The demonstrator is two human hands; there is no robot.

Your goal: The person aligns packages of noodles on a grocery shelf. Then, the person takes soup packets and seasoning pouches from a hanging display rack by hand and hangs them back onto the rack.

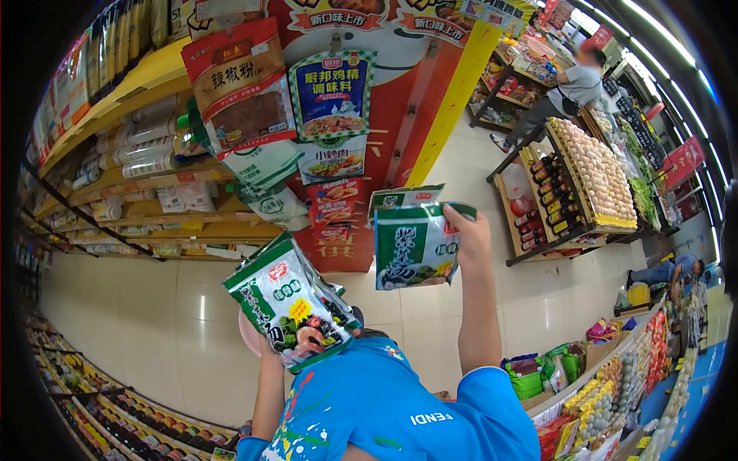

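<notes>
My left hand (267, 343), mostly hidden under the packets, is closed round a stack of green-and-white seaweed soup packets (296, 303) in front of my blue shirt. The top packet shows a prawn picture. My right hand (467, 234) is raised and pinches one more seaweed soup packet (411, 250) by its upper right corner. Just behind that packet, a similar green-and-white packet (403, 197) shows on the red display. Above hang a chili powder bag (240, 92) and a blue-and-green chicken seasoning bag (332, 96).
Shelves of packaged goods (123, 169) run along the left, with bottles (146, 419) at lower left. A rack of eggs (592, 173) stands at right. A person in grey (580, 84) is beyond it; another person (669, 273) bends at far right.
</notes>
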